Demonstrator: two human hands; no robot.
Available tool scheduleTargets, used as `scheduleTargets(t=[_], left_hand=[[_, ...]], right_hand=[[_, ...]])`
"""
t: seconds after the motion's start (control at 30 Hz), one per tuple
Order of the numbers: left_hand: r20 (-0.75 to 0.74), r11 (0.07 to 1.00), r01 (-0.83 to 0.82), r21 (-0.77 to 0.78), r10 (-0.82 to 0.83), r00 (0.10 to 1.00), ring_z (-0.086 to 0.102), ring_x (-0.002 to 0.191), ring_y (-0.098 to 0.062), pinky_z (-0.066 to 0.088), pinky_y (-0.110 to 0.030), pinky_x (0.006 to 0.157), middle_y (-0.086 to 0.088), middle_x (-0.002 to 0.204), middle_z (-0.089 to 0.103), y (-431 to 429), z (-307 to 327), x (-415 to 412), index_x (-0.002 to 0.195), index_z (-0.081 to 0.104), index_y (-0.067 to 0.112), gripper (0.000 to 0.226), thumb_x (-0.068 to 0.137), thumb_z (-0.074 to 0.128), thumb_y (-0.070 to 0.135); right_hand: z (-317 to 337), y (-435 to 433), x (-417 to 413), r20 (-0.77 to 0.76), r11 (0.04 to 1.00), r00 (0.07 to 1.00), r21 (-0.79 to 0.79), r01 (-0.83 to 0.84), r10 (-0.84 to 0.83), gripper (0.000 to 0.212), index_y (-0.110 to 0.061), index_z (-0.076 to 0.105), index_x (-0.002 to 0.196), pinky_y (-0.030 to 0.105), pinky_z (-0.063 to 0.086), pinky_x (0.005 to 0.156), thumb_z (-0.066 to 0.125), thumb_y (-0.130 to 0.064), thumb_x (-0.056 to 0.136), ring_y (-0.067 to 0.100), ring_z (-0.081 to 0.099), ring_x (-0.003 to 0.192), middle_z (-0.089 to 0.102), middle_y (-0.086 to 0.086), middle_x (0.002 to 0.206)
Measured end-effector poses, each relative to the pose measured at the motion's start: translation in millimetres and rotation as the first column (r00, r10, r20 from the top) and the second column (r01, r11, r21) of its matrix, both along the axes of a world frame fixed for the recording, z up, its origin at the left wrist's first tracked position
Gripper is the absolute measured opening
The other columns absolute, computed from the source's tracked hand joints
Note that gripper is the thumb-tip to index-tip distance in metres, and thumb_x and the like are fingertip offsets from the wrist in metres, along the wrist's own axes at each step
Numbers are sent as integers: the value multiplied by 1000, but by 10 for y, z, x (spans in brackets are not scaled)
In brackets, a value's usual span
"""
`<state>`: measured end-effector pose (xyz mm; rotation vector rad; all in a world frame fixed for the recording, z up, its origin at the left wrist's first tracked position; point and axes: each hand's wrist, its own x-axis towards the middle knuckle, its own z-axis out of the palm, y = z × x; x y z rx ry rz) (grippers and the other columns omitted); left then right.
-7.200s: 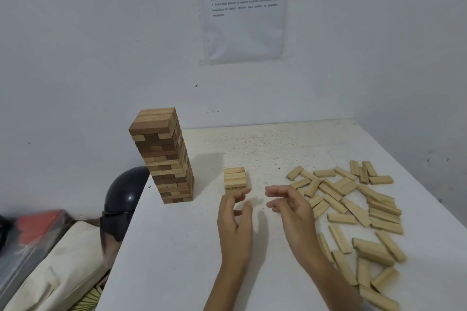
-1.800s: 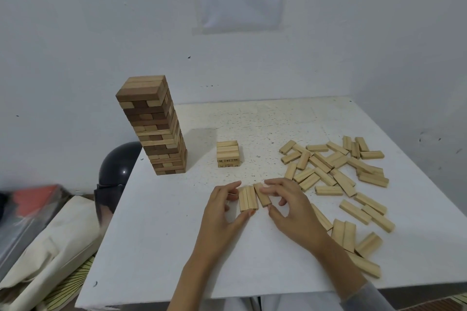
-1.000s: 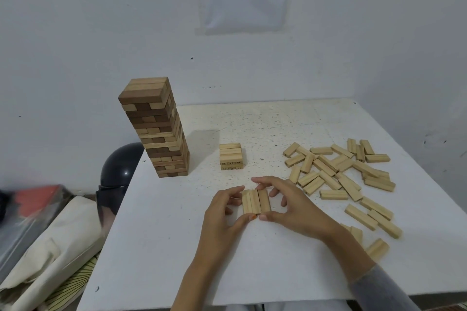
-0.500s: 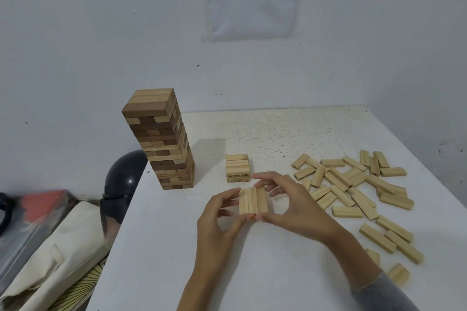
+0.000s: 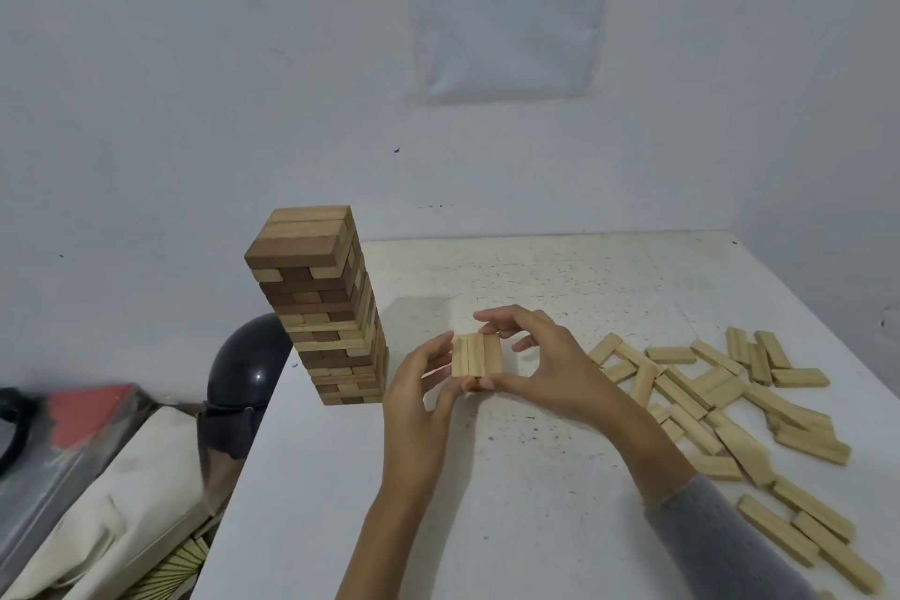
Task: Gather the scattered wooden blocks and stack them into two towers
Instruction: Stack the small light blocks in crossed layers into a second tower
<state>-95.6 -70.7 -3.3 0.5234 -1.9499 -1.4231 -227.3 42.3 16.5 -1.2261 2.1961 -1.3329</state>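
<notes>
Carrying a layer for the second tower looks like the step in hand. One tall tower (image 5: 321, 307) of mixed dark and pale blocks already stands at the tabletop's (image 5: 535, 502) left edge, while many scattered blocks (image 5: 706, 395) lie loose on the right. A row of three pale blocks (image 5: 476, 355) is pressed side by side between the two hands. The left grip (image 5: 419, 385) pinches the row's left side with curled fingers, and the right grip (image 5: 550, 365) grasps its right side, fingers over the top end and thumb under the near end. The row sits just right of the tall tower's base, apparently raised off the tabletop. What lies directly beneath is hidden by the fingers. Next, I judge, the row must come down level and square, with both sides released together so the three stay flush.
</notes>
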Motion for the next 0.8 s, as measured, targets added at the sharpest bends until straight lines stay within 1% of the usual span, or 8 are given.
scheduleTargets(t=[0.17, 0.27, 0.5, 0.6, 0.63, 0.7, 0.73, 0.8], left_hand=[[30, 1000, 3, 0, -3, 1000, 60, 105, 0, 50, -16, 90, 7, 116, 64, -82, -45, -87, 120, 57, 27, 41, 88, 65, 1], [44, 1000, 3, -30, -2, 999, 58, 106, 3, 47, -12, 90, 9, 116, 63, -101, -63, -119, 120, 57, 27, 41, 89, 64, 2], [79, 993, 14, -113, -5, 997, 54, 109, 6, 45, -11, 90, 15, 118, 58, -136, -119, -142, 116, 53, 40, 42, 91, 64, 8], [48, 993, -40, -107, 46, 998, 47, 115, 10, 40, -7, 92, 17, 122, 52, -63, -75, -131, 122, 52, 36, 31, 97, 54, 17], [36, 994, -72, -79, 75, 997, 44, 116, 12, 37, -3, 92, 18, 124, 50, -27, -55, -133, 125, 51, 31, 28, 99, 50, 21], [29, 995, -99, 22, 98, 995, 39, 116, 20, 32, 3, 88, 23, 128, 46, 54, -24, -145, 130, 48, 28, 30, 101, 41, 28], [30, 992, -89, 93, 86, 996, 36, 116, 25, 30, 5, 87, 26, 130, 44, 93, -20, -155, 133, 45, 29, 33, 101, 38, 33], [24, 971, -52, 233, 48, 999, 32, 119, 28, 26, 6, 91, 28, 137, 40, 142, -27, -186, 140, 40, 32, 47, 96, 31, 47]], right_hand=[[-19, -82, -70, 3, 999, 1000, 41, -4, 4, 64, -39, 52, 127, 1, 32, 85, 83, -22, 73, -7, 44, 110, 57, -20, 116], [-42, -107, -80, 3, 999, 1000, 52, -2, 2, 62, -38, 52, 127, -2, 30, 83, 81, -20, 75, -10, 42, 109, 56, -21, 117], [-138, -86, -76, -8, 998, 1000, 59, -1, 1, 57, -41, 50, 128, 6, 34, 88, 77, -22, 81, -4, 41, 115, 49, -28, 122], [-179, -35, -50, 7, 1000, 1000, 19, 20, -20, 55, -41, 47, 131, 10, 34, 95, 70, -17, 86, -3, 38, 121, 44, -27, 128], [-185, -21, -28, 47, 998, 998, -28, 50, -48, 53, -40, 47, 131, 13, 34, 97, 65, -13, 89, -3, 39, 122, 43, -26, 129], [-203, -24, 69, 253, 971, 956, -144, 192, -152, 44, -37, 48, 131, 14, 35, 94, 53, -11, 96, -7, 40, 121, 45, -23, 130], [-223, -45, 138, 372, 943, 908, -187, 277, -193, 39, -36, 48, 133, 14, 35, 94, 47, -16, 99, -7, 41, 123, 45, -22, 133], [-317, -117, 273, 523, 892, 818, -213, 398, -240, 38, -33, 43, 140, 22, 32, 108, 41, -29, 102, 1, 39, 132, 43, -16, 143]])
